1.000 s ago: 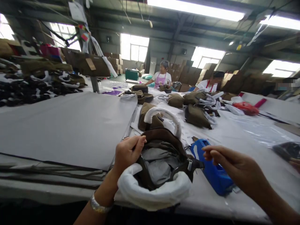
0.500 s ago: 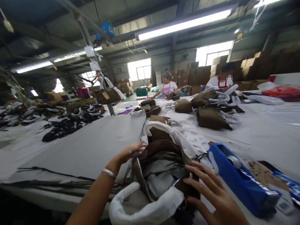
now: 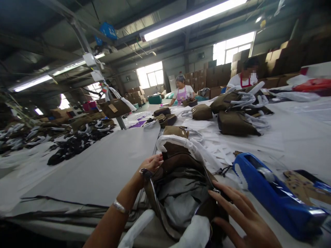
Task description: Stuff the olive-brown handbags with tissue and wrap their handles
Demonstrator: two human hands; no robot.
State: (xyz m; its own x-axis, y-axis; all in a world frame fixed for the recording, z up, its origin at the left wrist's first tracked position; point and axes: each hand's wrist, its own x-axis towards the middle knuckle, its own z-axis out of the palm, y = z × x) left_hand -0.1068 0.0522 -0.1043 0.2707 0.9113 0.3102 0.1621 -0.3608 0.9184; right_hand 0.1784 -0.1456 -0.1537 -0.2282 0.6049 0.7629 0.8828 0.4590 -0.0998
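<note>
An open brown handbag (image 3: 181, 165) with white-wrapped handles lies in front of me on the white table (image 3: 103, 165), its zipper undone and grey stuffing paper (image 3: 181, 203) showing inside. My left hand (image 3: 151, 163) grips the bag's left rim near the far handle, fingers closed on the edge. My right hand (image 3: 238, 217) rests on the bag's right side with fingers stretched out and spread. A blue tape dispenser (image 3: 271, 193) sits just right of the bag.
Several more brown bags (image 3: 232, 122) lie further along the table. Dark straps and bags (image 3: 72, 144) are piled at the left. Two people (image 3: 182, 91) work at the far end, with cardboard boxes (image 3: 279, 55) stacked behind them.
My right hand came down from above the tape dispenser onto the bag's right side. My left hand slid along the rim toward the far handle. The view tilted up.
</note>
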